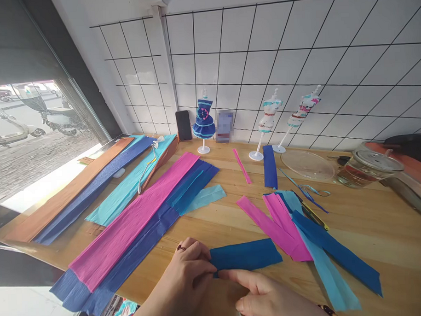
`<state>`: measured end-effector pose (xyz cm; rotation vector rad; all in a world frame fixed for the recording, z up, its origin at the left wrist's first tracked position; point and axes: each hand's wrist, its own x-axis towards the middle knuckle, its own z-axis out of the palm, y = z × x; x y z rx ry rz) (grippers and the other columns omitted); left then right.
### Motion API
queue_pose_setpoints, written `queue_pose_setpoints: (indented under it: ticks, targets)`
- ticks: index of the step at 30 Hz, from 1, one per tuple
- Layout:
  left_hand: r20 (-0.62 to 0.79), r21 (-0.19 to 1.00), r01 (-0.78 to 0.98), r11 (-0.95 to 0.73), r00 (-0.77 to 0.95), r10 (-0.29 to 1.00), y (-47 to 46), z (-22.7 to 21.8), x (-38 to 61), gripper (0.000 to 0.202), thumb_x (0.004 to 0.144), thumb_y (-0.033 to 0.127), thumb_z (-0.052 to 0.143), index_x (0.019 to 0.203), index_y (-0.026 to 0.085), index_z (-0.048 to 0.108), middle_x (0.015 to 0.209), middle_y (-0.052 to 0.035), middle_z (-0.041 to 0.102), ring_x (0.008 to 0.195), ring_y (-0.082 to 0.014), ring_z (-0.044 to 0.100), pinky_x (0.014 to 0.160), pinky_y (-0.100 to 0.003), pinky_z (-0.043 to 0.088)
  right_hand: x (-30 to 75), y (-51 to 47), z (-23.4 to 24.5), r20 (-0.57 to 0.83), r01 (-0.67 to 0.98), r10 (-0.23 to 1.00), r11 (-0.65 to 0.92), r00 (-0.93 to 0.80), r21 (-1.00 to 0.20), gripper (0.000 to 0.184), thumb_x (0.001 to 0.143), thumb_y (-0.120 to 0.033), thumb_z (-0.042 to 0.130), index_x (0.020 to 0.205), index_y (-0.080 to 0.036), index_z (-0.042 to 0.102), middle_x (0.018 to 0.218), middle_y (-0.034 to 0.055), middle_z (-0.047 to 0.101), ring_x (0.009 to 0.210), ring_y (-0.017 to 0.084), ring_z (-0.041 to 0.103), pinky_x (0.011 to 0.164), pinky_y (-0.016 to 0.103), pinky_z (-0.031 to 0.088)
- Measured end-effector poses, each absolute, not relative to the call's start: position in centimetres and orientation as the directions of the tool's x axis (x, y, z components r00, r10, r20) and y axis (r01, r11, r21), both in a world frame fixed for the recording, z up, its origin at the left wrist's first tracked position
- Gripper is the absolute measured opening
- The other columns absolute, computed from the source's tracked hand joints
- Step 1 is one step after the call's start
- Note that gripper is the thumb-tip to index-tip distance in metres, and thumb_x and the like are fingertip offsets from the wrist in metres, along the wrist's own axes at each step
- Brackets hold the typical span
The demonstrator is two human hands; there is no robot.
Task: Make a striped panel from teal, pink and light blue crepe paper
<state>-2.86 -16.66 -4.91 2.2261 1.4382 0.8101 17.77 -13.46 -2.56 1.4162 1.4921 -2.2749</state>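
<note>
A short strip of dark blue crepe paper (246,255) lies on the wooden table (371,221) near its front edge. My left hand (185,278), with a ring on one finger, pinches the strip's left end with closed fingers. My right hand (270,299) lies just below the strip, its fingers pressed together at the same left end, thumb tip touching the lower edge. Right of the strip lie cut pink strips (278,224), a light blue strip (324,264) and another dark blue strip (338,252), overlapping.
Long crepe sheets in pink (136,220), dark blue, light blue (132,188) and brown (63,197) cover the table's left. At the tiled wall stand three small mannequins, one in a blue dress (203,121), and a phone (183,125). A clear plate (307,164), a lidded glass jar (369,168) and scissors (314,214) sit right.
</note>
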Motion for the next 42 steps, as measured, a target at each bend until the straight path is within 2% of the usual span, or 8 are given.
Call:
queue_pose_setpoints:
  ticks: [5, 10, 13, 15, 21, 28, 38, 42]
  targets:
    - [0.349, 0.416, 0.725, -0.549, 0.431, 0.832, -17.2, -5.6, -3.1, 0.022, 0.088, 0.015, 0.046, 0.086, 0.021, 0.068, 0.082, -0.0058, 0.062, 0.081, -0.0192, 0.052, 0.074, -0.036, 0.041, 17.5, -13.3, -2.1, -0.722, 0.53, 0.392, -0.496, -0.57, -0.688, 0.061, 0.075, -0.022, 0.046, 0.135, -0.02, 0.042, 0.057, -0.0071, 0.043, 0.047, 0.006, 0.034, 0.044, 0.018, 0.02]
    - [0.426, 0.216, 0.774, -0.595, 0.474, 0.771, -18.0, -6.5, -3.5, 0.021, 0.089, 0.033, 0.047, 0.099, 0.022, 0.063, 0.094, -0.005, 0.066, 0.091, -0.021, 0.054, 0.081, -0.036, 0.038, 17.5, -13.3, -1.7, -0.71, 0.506, 0.391, -0.508, -0.586, -0.697, 0.062, 0.075, -0.021, 0.044, 0.137, -0.02, 0.04, 0.06, -0.0064, 0.048, 0.047, 0.005, 0.036, 0.045, 0.017, 0.024]
    - [0.384, 0.113, 0.766, -0.633, 0.554, 0.739, -18.3, -6.0, -3.9, 0.028, 0.085, 0.036, 0.056, 0.108, 0.021, 0.06, 0.104, -0.0054, 0.067, 0.096, -0.023, 0.056, 0.083, -0.036, 0.038, 17.5, -13.4, -2.0, -0.708, 0.495, 0.391, -0.518, -0.588, -0.698, 0.062, 0.075, -0.021, 0.044, 0.137, -0.019, 0.04, 0.058, -0.0067, 0.047, 0.046, 0.005, 0.035, 0.044, 0.017, 0.022]
    - [0.347, 0.125, 0.762, -0.635, 0.566, 0.748, -18.5, -5.6, -4.3, 0.033, 0.083, 0.035, 0.059, 0.113, 0.02, 0.057, 0.108, -0.0062, 0.067, 0.098, -0.0234, 0.057, 0.085, -0.036, 0.04, 17.6, -13.5, -2.4, -0.712, 0.484, 0.384, -0.539, -0.588, -0.689, 0.063, 0.075, -0.02, 0.045, 0.137, -0.018, 0.039, 0.057, -0.0068, 0.046, 0.046, 0.005, 0.035, 0.043, 0.017, 0.022]
    - [0.356, 0.352, 0.73, -0.585, 0.474, 0.805, -18.6, -5.8, -5.1, 0.036, 0.083, 0.034, 0.06, 0.112, 0.017, 0.05, 0.108, -0.0078, 0.066, 0.104, -0.0207, 0.056, 0.089, -0.031, 0.043, 17.9, -13.7, -3.3, -0.723, 0.435, 0.399, -0.601, -0.564, -0.67, 0.059, 0.075, -0.02, 0.045, 0.134, -0.024, 0.044, 0.059, -0.0065, 0.044, 0.047, 0.005, 0.038, 0.043, 0.016, 0.021]
    - [0.376, 0.189, 0.71, -0.679, 0.586, 0.718, -18.5, -6.9, -5.2, 0.029, 0.087, 0.035, 0.053, 0.109, 0.017, 0.058, 0.112, -0.008, 0.065, 0.108, -0.0248, 0.053, 0.092, -0.037, 0.04, 17.8, -13.6, -3.5, -0.709, 0.432, 0.396, -0.588, -0.583, -0.684, 0.059, 0.074, -0.02, 0.044, 0.134, -0.023, 0.045, 0.059, -0.0066, 0.046, 0.046, 0.004, 0.036, 0.042, 0.016, 0.02]
    - [0.405, 0.273, 0.716, -0.643, 0.521, 0.752, -18.6, -7.0, -4.3, 0.022, 0.089, 0.032, 0.047, 0.099, 0.016, 0.059, 0.096, -0.0081, 0.062, 0.1, -0.0232, 0.053, 0.088, -0.036, 0.041, 18.0, -13.7, -3.3, -0.722, 0.438, 0.389, -0.6, -0.572, -0.67, 0.059, 0.075, -0.021, 0.046, 0.134, -0.022, 0.043, 0.057, -0.0067, 0.046, 0.047, 0.005, 0.037, 0.042, 0.016, 0.02]
    - [0.379, 0.286, 0.721, -0.631, 0.52, 0.765, -18.6, -6.6, -4.5, 0.025, 0.088, 0.035, 0.05, 0.103, 0.017, 0.059, 0.098, -0.0079, 0.063, 0.101, -0.023, 0.054, 0.089, -0.036, 0.042, 18.1, -13.6, -2.6, -0.713, 0.401, 0.373, -0.631, -0.593, -0.664, 0.058, 0.077, -0.024, 0.046, 0.135, -0.019, 0.041, 0.053, -0.0084, 0.04, 0.044, 0.004, 0.029, 0.042, 0.017, 0.016]
